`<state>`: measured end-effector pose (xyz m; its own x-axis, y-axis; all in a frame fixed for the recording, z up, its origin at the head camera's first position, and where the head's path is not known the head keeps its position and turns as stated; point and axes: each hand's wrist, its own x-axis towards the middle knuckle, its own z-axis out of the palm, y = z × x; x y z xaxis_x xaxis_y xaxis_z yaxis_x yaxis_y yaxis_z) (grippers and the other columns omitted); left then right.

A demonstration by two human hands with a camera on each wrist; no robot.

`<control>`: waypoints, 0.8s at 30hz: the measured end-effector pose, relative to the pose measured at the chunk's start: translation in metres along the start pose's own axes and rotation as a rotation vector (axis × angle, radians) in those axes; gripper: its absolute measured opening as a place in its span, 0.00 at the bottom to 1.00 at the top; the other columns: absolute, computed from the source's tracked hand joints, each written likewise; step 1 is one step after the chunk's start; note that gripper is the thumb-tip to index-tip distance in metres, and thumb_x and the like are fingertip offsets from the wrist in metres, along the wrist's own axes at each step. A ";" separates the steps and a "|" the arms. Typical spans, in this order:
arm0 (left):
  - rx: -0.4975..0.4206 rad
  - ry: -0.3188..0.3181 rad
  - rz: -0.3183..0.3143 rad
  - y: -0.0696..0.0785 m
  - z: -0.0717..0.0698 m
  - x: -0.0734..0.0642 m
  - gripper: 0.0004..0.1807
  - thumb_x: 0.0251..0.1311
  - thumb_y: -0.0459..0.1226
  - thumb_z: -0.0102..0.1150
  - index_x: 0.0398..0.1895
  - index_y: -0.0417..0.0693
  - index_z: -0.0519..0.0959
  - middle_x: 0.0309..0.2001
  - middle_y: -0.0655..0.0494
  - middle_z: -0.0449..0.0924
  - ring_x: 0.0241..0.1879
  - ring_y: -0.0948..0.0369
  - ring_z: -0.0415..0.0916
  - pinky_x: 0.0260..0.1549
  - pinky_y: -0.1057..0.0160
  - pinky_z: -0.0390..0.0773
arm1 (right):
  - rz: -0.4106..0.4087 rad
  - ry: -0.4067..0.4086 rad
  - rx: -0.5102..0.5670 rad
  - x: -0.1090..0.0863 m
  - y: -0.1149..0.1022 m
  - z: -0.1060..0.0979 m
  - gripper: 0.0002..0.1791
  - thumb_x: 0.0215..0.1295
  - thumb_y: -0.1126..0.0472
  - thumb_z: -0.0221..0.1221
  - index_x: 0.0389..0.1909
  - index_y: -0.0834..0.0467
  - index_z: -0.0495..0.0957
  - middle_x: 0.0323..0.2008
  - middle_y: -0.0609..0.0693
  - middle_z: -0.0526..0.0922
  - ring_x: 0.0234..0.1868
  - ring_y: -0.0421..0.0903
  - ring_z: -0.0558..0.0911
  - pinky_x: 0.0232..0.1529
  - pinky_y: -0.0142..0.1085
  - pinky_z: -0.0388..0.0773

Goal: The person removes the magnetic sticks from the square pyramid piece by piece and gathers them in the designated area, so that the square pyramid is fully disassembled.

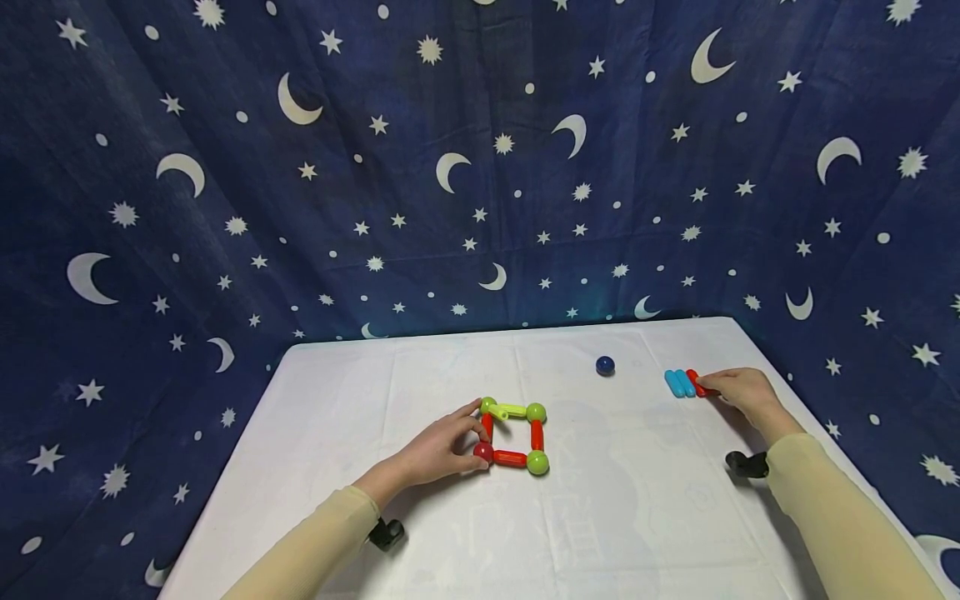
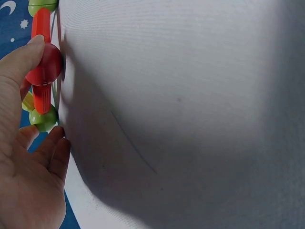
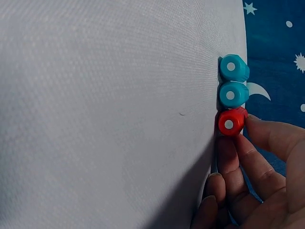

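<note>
In the head view a square of toy magnetic rods and balls lies on the white table. Its corners are a red ball (image 1: 483,452) and green balls (image 1: 536,412); red rods (image 1: 511,459) form three sides and a yellow-green rod (image 1: 513,410) the far one. Another yellow-green rod (image 1: 498,412) juts up from the far left ball. My left hand (image 1: 442,446) grips the square's left side, thumb against the red ball. Over at the right, my right hand (image 1: 746,396) pinches a red rod (image 3: 230,123) lying beside two blue rods (image 3: 233,95).
A dark blue ball (image 1: 605,366) sits toward the table's far edge, left of the blue rods. Behind the white table (image 1: 450,542) hangs a dark blue curtain (image 1: 420,167) with moons and stars. Black wrist straps (image 1: 386,534) show at both sleeves.
</note>
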<state>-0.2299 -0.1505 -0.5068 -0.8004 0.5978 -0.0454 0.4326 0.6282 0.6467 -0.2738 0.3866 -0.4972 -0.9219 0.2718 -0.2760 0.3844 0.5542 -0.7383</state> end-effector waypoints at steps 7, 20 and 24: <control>0.002 0.000 0.000 0.001 -0.001 -0.001 0.16 0.58 0.50 0.74 0.46 0.71 0.78 0.81 0.58 0.51 0.76 0.50 0.57 0.70 0.43 0.61 | 0.000 -0.005 -0.007 -0.001 0.000 -0.001 0.33 0.68 0.51 0.62 0.59 0.77 0.74 0.56 0.71 0.76 0.54 0.63 0.73 0.46 0.46 0.75; 0.005 -0.004 0.007 0.001 -0.002 -0.001 0.16 0.59 0.51 0.74 0.46 0.70 0.78 0.81 0.58 0.51 0.76 0.50 0.57 0.70 0.43 0.61 | -0.010 -0.006 0.005 -0.002 0.003 -0.003 0.34 0.71 0.50 0.60 0.62 0.76 0.72 0.58 0.72 0.75 0.55 0.64 0.73 0.48 0.48 0.75; 0.012 -0.001 0.013 0.001 -0.001 -0.001 0.16 0.58 0.50 0.74 0.46 0.69 0.78 0.81 0.57 0.51 0.76 0.50 0.57 0.70 0.44 0.61 | -0.029 -0.019 0.002 -0.004 0.003 -0.003 0.33 0.71 0.51 0.60 0.61 0.76 0.73 0.58 0.73 0.75 0.56 0.65 0.73 0.49 0.49 0.75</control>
<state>-0.2294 -0.1509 -0.5053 -0.7941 0.6067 -0.0373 0.4482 0.6259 0.6382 -0.2691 0.3897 -0.4965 -0.9336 0.2406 -0.2656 0.3570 0.5604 -0.7473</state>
